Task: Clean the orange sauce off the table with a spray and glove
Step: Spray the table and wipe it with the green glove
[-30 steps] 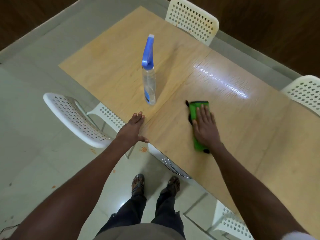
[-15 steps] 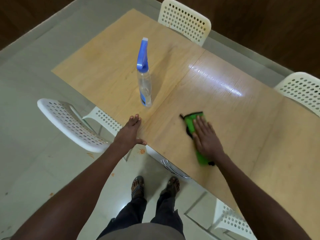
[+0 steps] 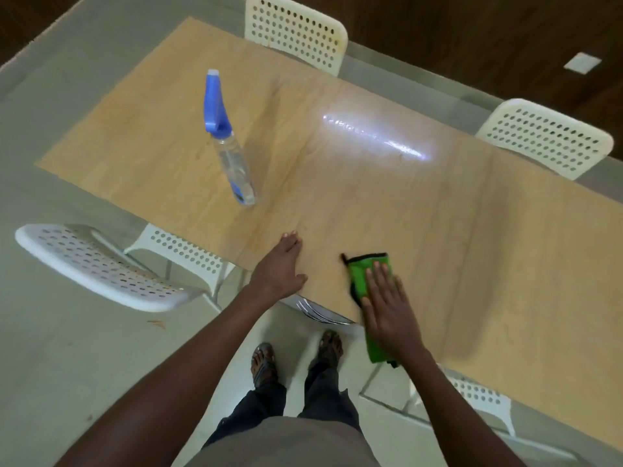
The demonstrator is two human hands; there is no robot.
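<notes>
A green cleaning glove lies flat on the wooden table at its near edge, partly overhanging it. My right hand presses flat on top of the glove with fingers spread. My left hand rests palm down on the table edge, a little left of the glove, holding nothing. A clear spray bottle with a blue trigger head stands upright further back on the left. No orange sauce shows on the tabletop in this view.
White perforated chairs stand around the table: one at the near left, one at the far side, one at the right, another under the near edge. My feet stand on the pale tiled floor.
My right hand has dragged the green glove toward the near edge of the table, so it now overhangs. My left hand stays on the edge. The camera view has shifted.
</notes>
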